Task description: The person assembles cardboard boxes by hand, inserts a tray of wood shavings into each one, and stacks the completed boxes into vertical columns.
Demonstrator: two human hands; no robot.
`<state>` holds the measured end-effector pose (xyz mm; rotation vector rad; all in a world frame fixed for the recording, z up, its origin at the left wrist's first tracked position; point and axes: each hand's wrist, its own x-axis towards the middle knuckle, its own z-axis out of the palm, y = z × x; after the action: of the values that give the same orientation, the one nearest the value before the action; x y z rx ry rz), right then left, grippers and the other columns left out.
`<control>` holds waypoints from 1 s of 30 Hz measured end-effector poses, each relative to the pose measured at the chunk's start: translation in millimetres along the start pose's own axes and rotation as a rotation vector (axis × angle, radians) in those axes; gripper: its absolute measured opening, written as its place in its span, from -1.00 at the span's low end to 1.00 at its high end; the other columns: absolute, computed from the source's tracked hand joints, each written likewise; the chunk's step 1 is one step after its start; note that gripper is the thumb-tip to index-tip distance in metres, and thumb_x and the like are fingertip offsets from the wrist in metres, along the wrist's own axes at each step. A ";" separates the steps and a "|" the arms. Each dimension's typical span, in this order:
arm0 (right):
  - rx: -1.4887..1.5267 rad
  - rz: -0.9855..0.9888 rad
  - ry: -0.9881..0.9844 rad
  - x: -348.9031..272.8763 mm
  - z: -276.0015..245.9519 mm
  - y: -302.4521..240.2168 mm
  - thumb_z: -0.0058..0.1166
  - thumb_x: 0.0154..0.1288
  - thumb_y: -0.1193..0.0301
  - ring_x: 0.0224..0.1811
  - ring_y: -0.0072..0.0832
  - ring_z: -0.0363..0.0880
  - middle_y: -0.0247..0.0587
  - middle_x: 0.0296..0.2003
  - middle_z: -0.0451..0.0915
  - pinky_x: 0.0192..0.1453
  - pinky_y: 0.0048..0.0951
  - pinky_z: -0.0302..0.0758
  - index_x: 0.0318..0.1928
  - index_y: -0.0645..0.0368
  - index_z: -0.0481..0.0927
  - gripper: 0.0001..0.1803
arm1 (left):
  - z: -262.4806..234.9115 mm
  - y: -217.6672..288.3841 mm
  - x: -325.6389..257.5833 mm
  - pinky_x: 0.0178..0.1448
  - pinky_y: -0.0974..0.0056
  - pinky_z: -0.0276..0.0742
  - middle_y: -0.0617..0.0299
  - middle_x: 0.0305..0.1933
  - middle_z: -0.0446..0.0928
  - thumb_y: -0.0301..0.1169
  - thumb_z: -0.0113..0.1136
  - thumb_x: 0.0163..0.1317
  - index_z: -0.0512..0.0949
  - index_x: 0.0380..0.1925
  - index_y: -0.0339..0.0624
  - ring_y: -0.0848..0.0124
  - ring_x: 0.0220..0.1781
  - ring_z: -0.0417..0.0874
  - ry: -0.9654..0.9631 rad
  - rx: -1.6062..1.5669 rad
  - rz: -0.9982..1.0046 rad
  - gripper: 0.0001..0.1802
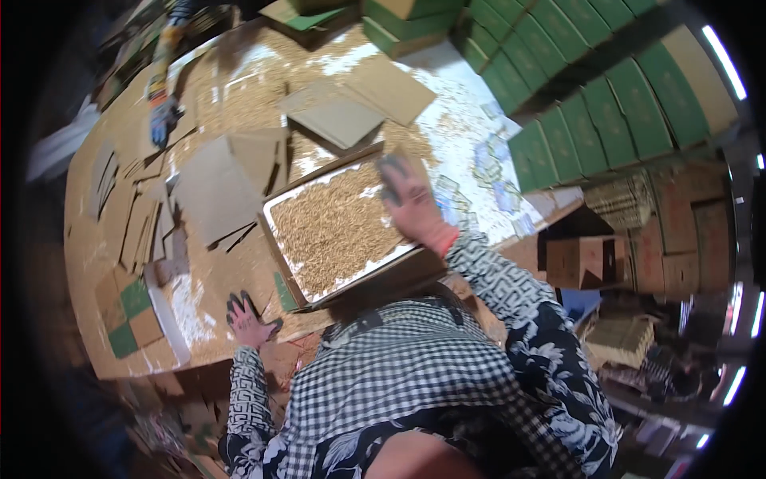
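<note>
In front of me stands an open cardboard box (275, 247) with a white liner. Small tan-brown, elongated loose pieces (335, 223) fill it, their exact kind unclear. My right hand (411, 203), in a pink glove with dark fingertips, is over the right side of the box at its rim. It is slightly blurred; its fingers look stretched out, with nothing visible in them. To the left of the box's near corner, my left hand (251, 323), gloved alike, rests on the table with its fingers spread.
Flat cardboard pieces (215, 188) and cardboard sheets (339, 116) lie on the table (88, 263) around the box. Small clear packets (499, 168) lie scattered at right. Green cartons (590, 132) are stacked beyond. Another person's gloved hand (163, 124) reaches in at far left.
</note>
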<state>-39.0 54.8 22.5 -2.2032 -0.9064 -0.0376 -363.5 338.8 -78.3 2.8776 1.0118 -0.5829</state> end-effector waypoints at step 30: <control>-0.189 -0.033 0.421 82.1 -47.2 272.5 0.08 0.04 0.48 -0.33 -0.16 0.55 -0.08 -0.32 0.55 -0.25 -0.23 0.49 -0.27 0.15 0.57 -0.82 | -146.1 98.0 -50.4 0.00 0.21 0.43 0.01 -0.16 0.47 -0.59 0.12 0.03 0.42 -0.14 -0.38 0.20 -0.13 0.50 1.117 -0.438 -0.345 -0.67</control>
<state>202.1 -56.4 -90.2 -2.2292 -0.7218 -0.6019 -290.7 254.3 66.9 2.4864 1.4471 1.2419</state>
